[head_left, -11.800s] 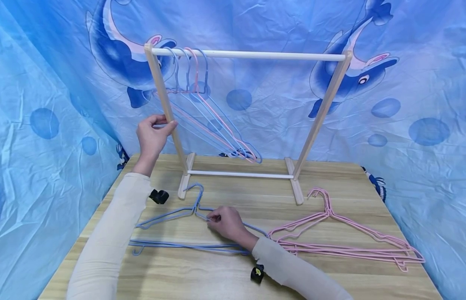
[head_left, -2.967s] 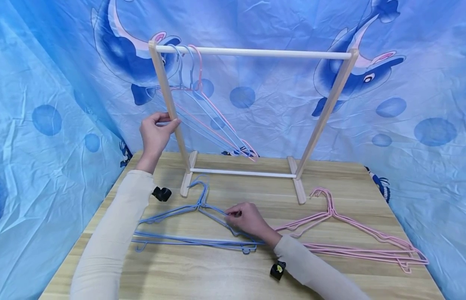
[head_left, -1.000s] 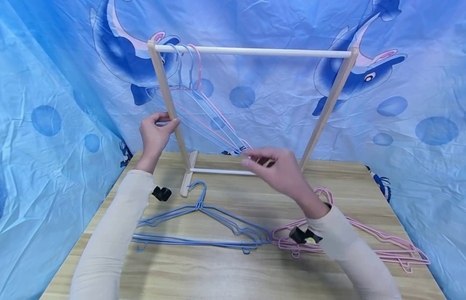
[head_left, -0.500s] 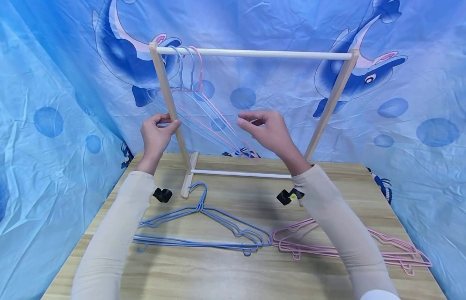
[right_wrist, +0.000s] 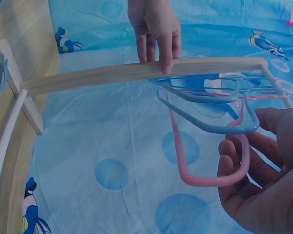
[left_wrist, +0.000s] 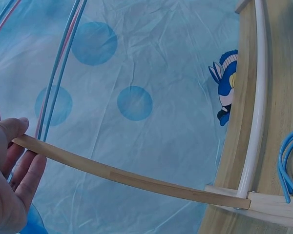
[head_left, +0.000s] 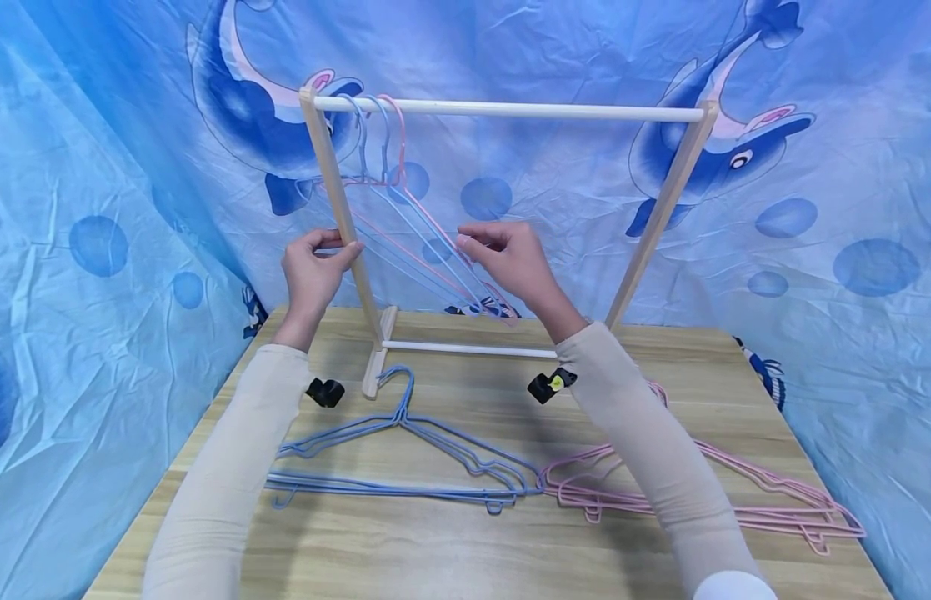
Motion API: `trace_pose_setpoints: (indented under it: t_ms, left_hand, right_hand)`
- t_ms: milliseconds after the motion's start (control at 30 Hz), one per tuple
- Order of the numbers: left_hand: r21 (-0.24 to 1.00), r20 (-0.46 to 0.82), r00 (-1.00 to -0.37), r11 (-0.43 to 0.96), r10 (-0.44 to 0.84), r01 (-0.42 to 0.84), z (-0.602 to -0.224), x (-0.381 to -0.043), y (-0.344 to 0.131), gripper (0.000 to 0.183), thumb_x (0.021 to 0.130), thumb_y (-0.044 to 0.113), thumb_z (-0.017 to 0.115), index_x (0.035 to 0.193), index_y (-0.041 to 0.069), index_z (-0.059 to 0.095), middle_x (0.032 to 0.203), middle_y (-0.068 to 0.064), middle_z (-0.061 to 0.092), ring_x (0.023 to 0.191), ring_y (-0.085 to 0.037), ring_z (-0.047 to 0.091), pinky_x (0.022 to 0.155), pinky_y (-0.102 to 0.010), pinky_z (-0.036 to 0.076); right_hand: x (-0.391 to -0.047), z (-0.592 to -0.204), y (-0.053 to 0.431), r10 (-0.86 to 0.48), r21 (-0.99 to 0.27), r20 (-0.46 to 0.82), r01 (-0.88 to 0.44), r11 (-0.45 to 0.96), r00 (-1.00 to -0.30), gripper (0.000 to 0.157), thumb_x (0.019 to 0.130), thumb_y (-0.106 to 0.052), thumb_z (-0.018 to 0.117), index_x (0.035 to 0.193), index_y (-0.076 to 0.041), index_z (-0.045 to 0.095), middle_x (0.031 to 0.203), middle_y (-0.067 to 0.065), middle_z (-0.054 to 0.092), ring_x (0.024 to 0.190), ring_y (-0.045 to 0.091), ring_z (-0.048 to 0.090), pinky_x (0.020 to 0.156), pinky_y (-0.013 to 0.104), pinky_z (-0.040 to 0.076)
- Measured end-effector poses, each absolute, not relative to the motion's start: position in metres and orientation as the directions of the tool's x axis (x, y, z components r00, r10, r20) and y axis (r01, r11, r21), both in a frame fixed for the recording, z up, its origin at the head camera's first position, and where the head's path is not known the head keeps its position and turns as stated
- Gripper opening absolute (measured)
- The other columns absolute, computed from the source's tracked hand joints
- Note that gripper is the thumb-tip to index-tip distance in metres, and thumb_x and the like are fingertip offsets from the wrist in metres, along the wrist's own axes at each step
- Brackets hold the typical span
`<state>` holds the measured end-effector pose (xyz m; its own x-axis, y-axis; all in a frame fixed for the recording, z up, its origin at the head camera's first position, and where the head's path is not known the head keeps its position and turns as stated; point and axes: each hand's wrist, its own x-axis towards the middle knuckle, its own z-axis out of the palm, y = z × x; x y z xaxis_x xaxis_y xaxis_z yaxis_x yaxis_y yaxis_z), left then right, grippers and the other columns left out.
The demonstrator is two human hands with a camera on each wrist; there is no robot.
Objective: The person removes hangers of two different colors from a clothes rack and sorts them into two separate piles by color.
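Note:
A wooden clothes rack stands at the back of the table, with a white top rail. My left hand grips its left post between thumb and fingers. Two blue hangers and a pink hanger hang at the left end of the rail, the pink one rightmost. My right hand is raised to the pink hanger's sloping arm. In the right wrist view its thumb and curled fingers lie on either side of that hanger's end, close by a blue hanger's end.
A stack of blue hangers lies on the wooden table below the rack. To its right lies a stack of pink hangers, partly hidden by my right sleeve. A blue dolphin-print curtain surrounds the table.
A blue hanger has gone from the rail onto the blue stack. My right hand let go there, rose, and moved left to the hanging pink hanger. My left hand stays on the post.

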<state>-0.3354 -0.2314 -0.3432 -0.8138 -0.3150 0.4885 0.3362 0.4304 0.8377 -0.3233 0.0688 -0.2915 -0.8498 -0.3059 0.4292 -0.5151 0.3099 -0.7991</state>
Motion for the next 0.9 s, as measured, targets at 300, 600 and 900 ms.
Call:
trace_pose_setpoints:
  t_ms: [300, 600, 900]
  left_hand:
    - [0.841, 0.485, -0.813, 0.428, -0.323, 0.332, -0.3433, -0.3357, -0.2305, 0.033, 0.091, 0.028, 0.08, 0.113, 0.004, 0.076, 0.104, -0.009, 0.071, 0.079, 0.0, 0.068, 0.073, -0.017, 0.058]
    - [0.846, 0.478, -0.818, 0.419, -0.319, 0.33, -0.3422, -0.3361, -0.2311, 0.034, 0.091, 0.029, 0.08, 0.114, 0.004, 0.076, 0.106, -0.012, 0.072, 0.08, 0.0, 0.069, 0.073, -0.017, 0.057]
    - [0.847, 0.476, -0.82, 0.414, -0.317, 0.332, -0.3422, -0.337, -0.2314, 0.031, 0.091, 0.025, 0.08, 0.114, 0.004, 0.075, 0.108, -0.013, 0.072, 0.08, 0.0, 0.068, 0.074, -0.018, 0.058]
  right_hand:
    - [-0.3283, -0.2927, 0.0627, -0.32, -0.836, 0.371, -0.464, 0.293, -0.872, 0.029, 0.1, -0.031, 0.069, 0.122, -0.014, 0.077, 0.088, 0.006, 0.074, 0.071, 0.022, 0.057, 0.057, 0.031, 0.037]
    - [-0.3279, -0.293, 0.0608, -0.308, -0.834, 0.394, -0.478, 0.276, -0.866, 0.025, 0.101, -0.025, 0.067, 0.12, -0.012, 0.077, 0.094, 0.016, 0.074, 0.072, 0.022, 0.058, 0.055, 0.026, 0.042]
    - [-0.3278, -0.2905, 0.0627, -0.307, -0.788, 0.413, -0.506, 0.351, -0.857, 0.028, 0.099, -0.03, 0.07, 0.122, -0.016, 0.077, 0.09, 0.011, 0.073, 0.073, 0.021, 0.056, 0.059, 0.03, 0.04]
